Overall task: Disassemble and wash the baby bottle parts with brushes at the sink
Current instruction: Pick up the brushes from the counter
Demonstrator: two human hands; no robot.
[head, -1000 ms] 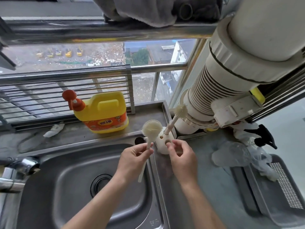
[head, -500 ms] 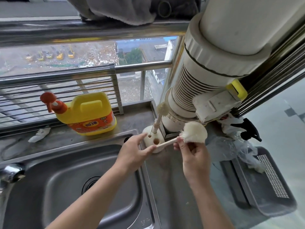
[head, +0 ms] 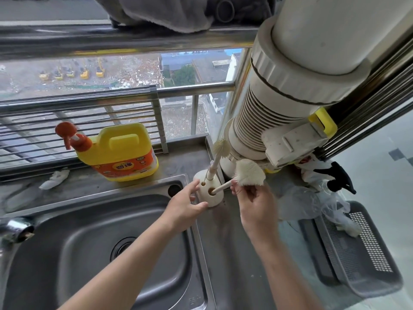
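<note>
Head view, right hand: the right hand point(head: 254, 204) pinched the handle of the large brush point(head: 248, 175) just below its fluffy head, the handle's tip sitting at the mouth of the bigger hole in the brush holder point(head: 209, 190).
Head view, left hand: the left hand point(head: 185, 204) lay spread and empty against the holder's left side, steadying it.
Step, as judged: seating the brush in its stand; best done by keeping the stand braced and tipping the handle upright so it slid in rather than levered the stand over.
Small brush: the small brush point(head: 220, 149) stood in the narrower hole.
Bottle parts: none could be made out.
Sink: the sink point(head: 93, 242) sat just left of the holder.
Writing: the yellow detergent jug point(head: 123, 153) bore an orange label with characters too blurred to read.
</note>
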